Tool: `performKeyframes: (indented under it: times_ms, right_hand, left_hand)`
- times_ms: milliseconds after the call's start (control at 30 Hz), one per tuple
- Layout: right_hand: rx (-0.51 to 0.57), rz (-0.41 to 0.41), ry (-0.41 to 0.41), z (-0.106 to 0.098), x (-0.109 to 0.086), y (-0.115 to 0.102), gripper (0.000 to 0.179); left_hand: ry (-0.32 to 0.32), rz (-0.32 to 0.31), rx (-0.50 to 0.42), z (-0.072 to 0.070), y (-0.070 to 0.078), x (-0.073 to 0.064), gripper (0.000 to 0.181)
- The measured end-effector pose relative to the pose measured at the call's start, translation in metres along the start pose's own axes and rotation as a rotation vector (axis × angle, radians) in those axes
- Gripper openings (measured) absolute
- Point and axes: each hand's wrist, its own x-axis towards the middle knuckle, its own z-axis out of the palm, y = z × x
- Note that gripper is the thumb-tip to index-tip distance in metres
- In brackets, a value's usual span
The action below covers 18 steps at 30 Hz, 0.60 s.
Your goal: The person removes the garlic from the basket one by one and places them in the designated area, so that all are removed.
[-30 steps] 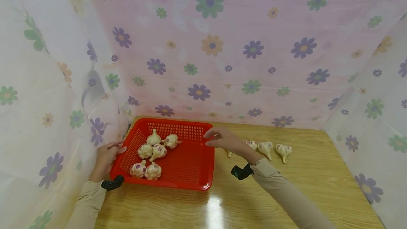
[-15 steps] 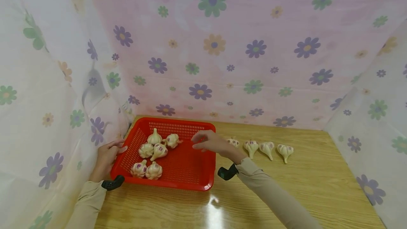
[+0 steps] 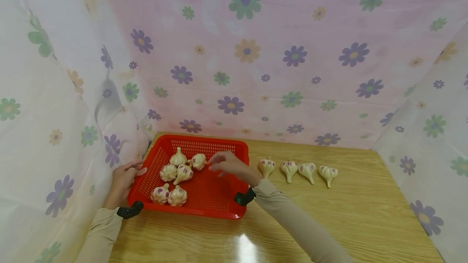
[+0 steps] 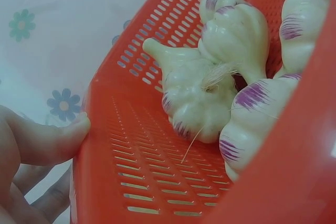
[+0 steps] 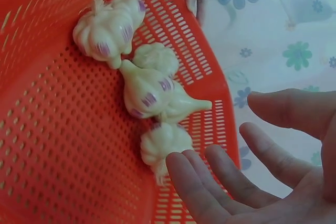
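A red plastic basket [image 3: 204,213] with slotted sides stands on the table and has several garlic bulbs in its left part. My left hand [image 3: 123,180] grips its left rim, the thumb [image 4: 58,142] against the edge and the fingers outside. Over the inside of the basket reaches my right hand [image 3: 231,166], palm empty and fingers loosely spread. The garlic bulb nearest its fingertips is the back right one [image 3: 198,161]; the right wrist view shows that bulb [image 5: 165,145] just beyond the fingers, and I cannot tell whether they touch. Purple streaks mark the pale bulbs.
Right of the basket, several more garlic bulbs [image 3: 289,169] lie in a row on the wooden table [image 3: 351,210], stems toward me. Flower-printed sheeting [image 3: 263,92] encloses the back and both sides. The right forearm crosses the basket's right rim.
My right hand has moved left from the basket's right rim to above its middle, uncovering the leftmost bulb of the table row. The left hand and basket have stayed put.
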Motion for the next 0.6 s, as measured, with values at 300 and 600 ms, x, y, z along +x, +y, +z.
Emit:
performKeyframes:
  times_ms: [300,600]
  right_hand:
    - [0.053,0.061,0.04,0.014,0.014,0.009,0.027]
    - [0.06,0.106,0.037,0.03,0.03,0.019,0.029]
  left_hand:
    - [-0.01,0.003,-0.009,0.0,0.002,-0.002,0.051]
    - [-0.004,0.0,0.005,0.0,0.001,-0.002,0.05]
